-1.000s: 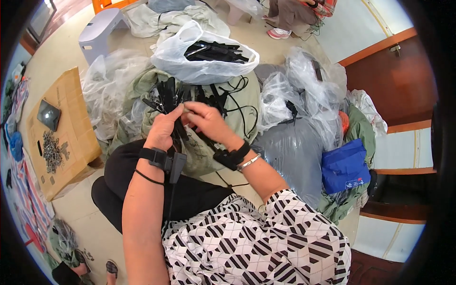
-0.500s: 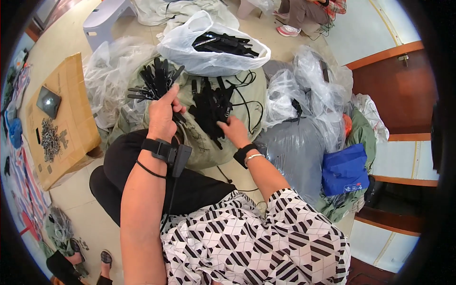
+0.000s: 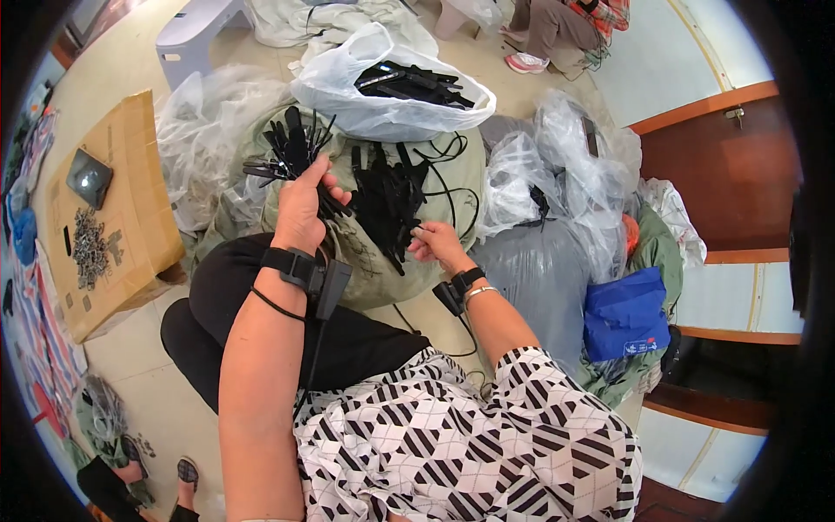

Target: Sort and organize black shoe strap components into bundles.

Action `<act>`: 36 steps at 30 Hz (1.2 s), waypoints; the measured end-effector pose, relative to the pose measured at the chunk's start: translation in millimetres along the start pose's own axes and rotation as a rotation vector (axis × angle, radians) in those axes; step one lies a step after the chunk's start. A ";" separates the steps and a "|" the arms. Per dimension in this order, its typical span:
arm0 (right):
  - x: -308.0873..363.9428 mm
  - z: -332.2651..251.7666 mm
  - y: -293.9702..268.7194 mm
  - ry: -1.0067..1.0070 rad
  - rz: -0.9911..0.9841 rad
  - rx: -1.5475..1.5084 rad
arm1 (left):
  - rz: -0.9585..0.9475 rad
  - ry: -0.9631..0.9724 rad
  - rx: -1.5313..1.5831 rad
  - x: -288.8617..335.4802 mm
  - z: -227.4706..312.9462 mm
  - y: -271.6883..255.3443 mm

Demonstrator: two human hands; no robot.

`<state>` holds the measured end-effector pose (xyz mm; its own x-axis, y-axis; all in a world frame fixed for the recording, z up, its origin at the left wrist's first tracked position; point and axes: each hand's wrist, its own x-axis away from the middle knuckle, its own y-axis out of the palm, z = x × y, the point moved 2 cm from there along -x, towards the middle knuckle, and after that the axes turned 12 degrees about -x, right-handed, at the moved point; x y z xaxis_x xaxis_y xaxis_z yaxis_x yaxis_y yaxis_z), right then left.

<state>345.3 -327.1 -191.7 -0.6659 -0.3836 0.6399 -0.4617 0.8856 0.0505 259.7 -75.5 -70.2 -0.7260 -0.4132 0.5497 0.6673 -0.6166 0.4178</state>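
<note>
A fanned bundle of black straps with small shiny metal parts is gripped in my left hand, its ends sticking out above and below the fist. To its right, a loose heap of similar black straps lies on a pale green cloth-covered bundle. My right hand is at the heap's lower right edge, thumb and fingers pinched on the end of one strap. Beyond the heap, a white plastic bag stands open with more black straps inside.
At left, a cardboard box bears small metal pieces and a dark square object. A grey plastic sack, clear plastic bags and a blue bag crowd the right. Black cords trail beside the heap. Another person sits farther off.
My right hand has turned and shifted slightly down and right at the heap's edge, fingers now pinched. My left hand still grips its bundle, tilted slightly.
</note>
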 end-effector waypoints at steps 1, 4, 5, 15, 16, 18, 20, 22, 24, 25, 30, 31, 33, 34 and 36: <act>3.7 1.4 0.2 0.113 -0.010 -0.097 | -0.001 0.002 0.001 0.4 0.4 0.2; 1.1 8.7 -1.5 0.046 0.027 0.019 | -0.014 -0.020 -0.002 1.1 -0.1 3.1; -2.0 10.0 -3.1 0.043 0.028 0.019 | -0.015 -0.027 -0.004 0.6 -1.2 3.3; -15.4 19.3 32.3 -0.329 0.071 0.783 | -0.001 -0.025 -0.058 -0.9 -4.5 -1.8; -6.7 14.5 40.8 -0.363 0.080 0.925 | 0.001 -0.024 -0.056 -1.2 -4.1 -2.4; -0.1 14.6 47.8 -0.346 0.101 0.936 | 0.016 -0.030 -0.082 -1.4 -3.8 -2.3; 1.4 14.5 48.0 -0.328 0.124 0.946 | 0.013 -0.036 -0.080 -1.2 -3.9 -0.9; -2.2 16.7 44.9 -0.303 0.090 0.914 | 0.007 -0.041 -0.077 -1.2 -3.9 0.8; -2.1 20.2 42.9 -0.355 0.127 0.831 | -0.011 -0.035 -0.065 -1.6 -4.3 0.9; -1.7 21.1 42.2 -0.406 0.161 0.746 | -0.009 -0.034 -0.061 -2.1 -4.4 -0.1; -2.9 29.5 51.2 -0.362 0.088 0.908 | 0.006 -0.035 -0.069 -1.1 -3.8 -2.1; -8.6 34.9 47.6 -0.342 0.084 0.919 | 0.002 -0.033 -0.068 -1.7 -4.0 0.0; -15.7 39.7 35.4 -0.315 0.095 0.752 | 0.004 -0.016 -0.040 -1.8 -5.5 2.4; -16.9 41.4 29.3 -0.285 0.102 0.584 | -0.007 -0.002 -0.032 -1.7 -5.9 2.7; -12.7 38.6 26.4 -0.174 0.110 0.276 | 0.013 -0.004 -0.020 -3.3 -6.4 -1.5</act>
<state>318.9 -309.0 -228.1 -0.7993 -0.3502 0.4883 -0.5073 0.8289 -0.2359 260.0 -77.5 -77.2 -0.7166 -0.4190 0.5576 0.6732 -0.6246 0.3959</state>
